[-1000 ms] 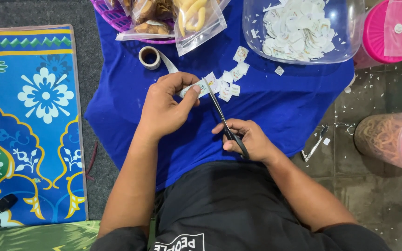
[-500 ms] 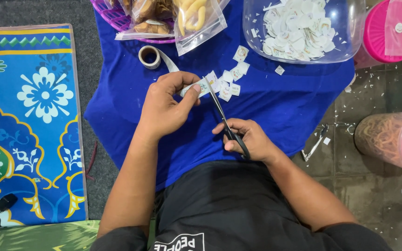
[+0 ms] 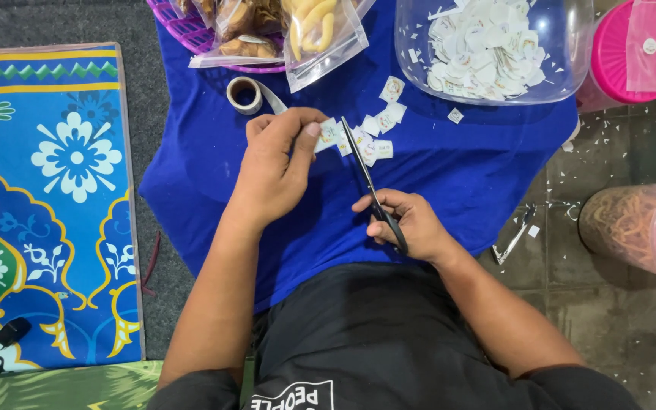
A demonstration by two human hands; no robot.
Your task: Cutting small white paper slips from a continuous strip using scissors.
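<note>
Left hand [image 3: 279, 163] pinches the paper strip [image 3: 329, 135]; right hand [image 3: 408, 224] grips the scissors [image 3: 366, 182]. Positions unchanged from earlier, blades still at the strip

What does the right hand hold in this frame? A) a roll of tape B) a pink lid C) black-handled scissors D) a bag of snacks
C: the right hand grips the black-handled scissors, blades pointing up toward the paper strip pinched in the left hand.
</note>
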